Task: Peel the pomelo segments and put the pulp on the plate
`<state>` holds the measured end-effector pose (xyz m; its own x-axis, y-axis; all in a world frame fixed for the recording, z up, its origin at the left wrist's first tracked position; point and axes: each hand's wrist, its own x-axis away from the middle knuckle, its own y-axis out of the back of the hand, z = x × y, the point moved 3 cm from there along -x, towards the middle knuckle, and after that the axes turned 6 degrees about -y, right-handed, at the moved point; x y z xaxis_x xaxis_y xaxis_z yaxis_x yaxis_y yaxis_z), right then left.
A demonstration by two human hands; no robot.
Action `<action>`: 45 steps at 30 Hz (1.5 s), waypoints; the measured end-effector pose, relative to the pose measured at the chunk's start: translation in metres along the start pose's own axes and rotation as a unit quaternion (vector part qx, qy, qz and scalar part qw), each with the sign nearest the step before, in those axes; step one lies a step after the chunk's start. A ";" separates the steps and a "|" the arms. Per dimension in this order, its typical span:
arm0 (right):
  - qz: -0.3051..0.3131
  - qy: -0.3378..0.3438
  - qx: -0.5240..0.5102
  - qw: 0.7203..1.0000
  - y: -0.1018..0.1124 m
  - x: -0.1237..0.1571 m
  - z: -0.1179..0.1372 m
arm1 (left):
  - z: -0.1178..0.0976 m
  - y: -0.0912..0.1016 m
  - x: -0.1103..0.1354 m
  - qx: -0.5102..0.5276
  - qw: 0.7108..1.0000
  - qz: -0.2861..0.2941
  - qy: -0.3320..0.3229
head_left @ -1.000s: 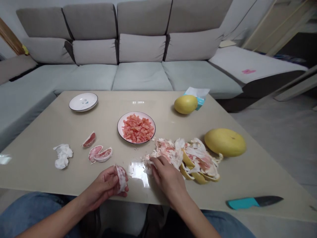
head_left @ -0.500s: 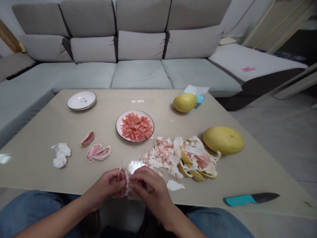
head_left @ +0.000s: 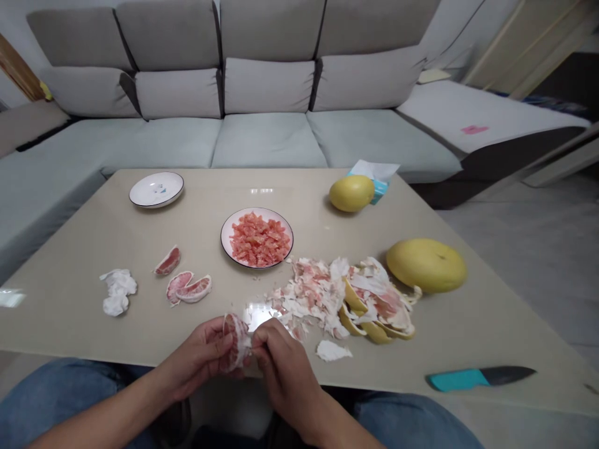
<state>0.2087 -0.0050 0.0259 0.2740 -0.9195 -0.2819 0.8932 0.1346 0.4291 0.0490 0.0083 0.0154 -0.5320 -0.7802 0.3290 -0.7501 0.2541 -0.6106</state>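
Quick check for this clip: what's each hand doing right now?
Left hand: closed, holding a citrus segment.
Right hand: closed at the segment's white edge; whether it grips any peel can't be told.

my table (head_left: 93, 249) is glossy and smooth, throwing back light. the fruit segment (head_left: 236, 344) i hold has a dull, fibrous skin. the far plate (head_left: 148, 188) has a shiny glaze; the nearer whole fruit (head_left: 425, 266) is smooth. the sofa (head_left: 262, 140) is matt cloth, my jeans (head_left: 70, 396) denim, the crumpled tissue (head_left: 119, 290) paper. the knife handle (head_left: 458, 380) looks plastic, though it's somewhat blurred.
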 end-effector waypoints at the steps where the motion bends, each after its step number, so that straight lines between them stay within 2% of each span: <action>1: 0.000 -0.003 -0.006 1.000 0.000 0.000 0.000 | 0.001 0.001 0.000 0.012 1.000 -0.001 0.003; 7: -0.012 -0.040 -0.036 0.998 0.003 -0.001 -0.001 | 0.000 0.008 -0.001 0.068 0.997 -0.026 0.004; 12: -0.083 -0.109 -0.059 0.989 0.019 -0.008 -0.010 | -0.008 0.011 -0.001 0.098 0.994 -0.051 0.002; 15: -0.111 -0.095 -0.002 0.989 0.032 -0.015 -0.022 | -0.011 0.010 0.000 0.116 0.992 -0.050 0.007; 17: -0.100 -0.076 0.057 0.990 0.036 -0.018 -0.029 | -0.012 0.009 0.000 0.117 0.992 -0.045 0.004; 20: -0.038 -0.077 0.100 0.991 0.032 -0.019 -0.033 | -0.010 0.009 0.000 0.094 0.995 -0.037 -0.013; 22: -0.010 -0.083 0.072 0.994 0.027 -0.018 -0.028 | -0.009 0.009 -0.001 0.061 0.997 -0.038 -0.038; 26: 0.023 -0.114 -0.059 0.991 0.015 -0.015 -0.009 | -0.006 0.013 -0.004 -0.031 0.994 -0.056 -0.090; 30: 0.031 -0.202 -0.162 0.965 0.007 -0.013 -0.003 | -0.004 0.015 -0.008 -0.108 0.986 -0.055 -0.116; 33: 0.028 -0.242 -0.195 0.950 0.006 -0.013 -0.004 | -0.004 0.013 -0.010 -0.140 0.983 -0.044 -0.111; 35: 0.031 -0.234 -0.192 0.952 0.008 -0.013 -0.004 | -0.004 0.011 -0.011 -0.152 0.982 -0.039 -0.102; 40: 0.021 -0.165 -0.122 0.978 0.008 -0.009 0.000 | -0.005 0.010 -0.011 -0.166 0.981 -0.039 -0.096; 45: -0.037 -0.065 -0.014 0.997 0.002 -0.002 0.002 | 0.000 0.010 -0.009 -0.136 0.985 -0.052 -0.092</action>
<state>0.2096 -0.0039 0.0291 0.1593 -0.9674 -0.1970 0.9195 0.0728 0.3862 0.0463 0.0179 0.0068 -0.3863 -0.8938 0.2278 -0.8874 0.2927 -0.3563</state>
